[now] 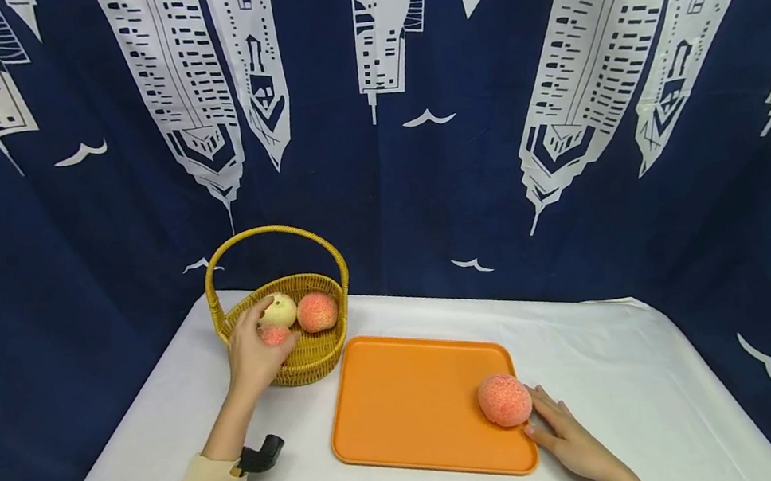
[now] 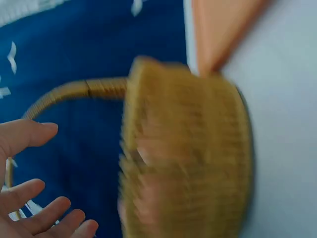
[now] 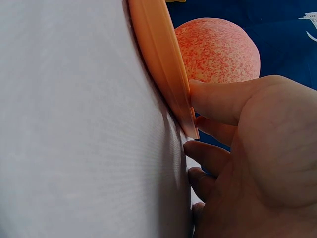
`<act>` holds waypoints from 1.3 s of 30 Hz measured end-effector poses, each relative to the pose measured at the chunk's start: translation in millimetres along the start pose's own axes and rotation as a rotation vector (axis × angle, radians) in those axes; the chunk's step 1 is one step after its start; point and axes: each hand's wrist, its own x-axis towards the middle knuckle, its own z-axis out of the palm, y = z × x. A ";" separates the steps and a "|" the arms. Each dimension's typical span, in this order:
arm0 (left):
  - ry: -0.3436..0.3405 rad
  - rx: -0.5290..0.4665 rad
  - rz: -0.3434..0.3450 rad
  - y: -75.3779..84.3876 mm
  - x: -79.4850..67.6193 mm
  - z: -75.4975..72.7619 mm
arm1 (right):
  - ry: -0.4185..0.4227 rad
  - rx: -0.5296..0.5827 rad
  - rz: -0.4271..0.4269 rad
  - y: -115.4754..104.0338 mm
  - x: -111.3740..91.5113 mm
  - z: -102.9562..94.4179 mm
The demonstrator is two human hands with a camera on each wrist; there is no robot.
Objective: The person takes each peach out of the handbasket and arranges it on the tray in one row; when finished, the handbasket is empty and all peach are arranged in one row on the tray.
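My left hand (image 1: 257, 354) hovers over the front left of the wicker basket (image 1: 313, 368), fingers spread around a small pink peach (image 1: 274, 334). In the left wrist view its fingers are apart with nothing between them. Behind that peach lie a pale yellow round fruit (image 1: 282, 309) and another peach (image 1: 317, 312). A large speckled peach (image 1: 505, 400) sits on the right side of the orange tray (image 1: 413, 405). Beside it, my right hand (image 1: 570, 436) rests on the table with loose fingers, the thumb at the tray's rim in the right wrist view.
The basket's tall arched handle (image 1: 268, 229) rises above the left hand. A white cloth (image 1: 625, 371) covers the table. Behind it hangs a dark blue curtain (image 1: 380, 193) with white buildings. A black strap mount (image 1: 262, 454) sticks out from the left wrist.
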 end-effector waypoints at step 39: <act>-0.127 0.171 -0.032 -52.3 15.6 3.0 | -0.035 0.001 0.080 -1.2 1.7 0.1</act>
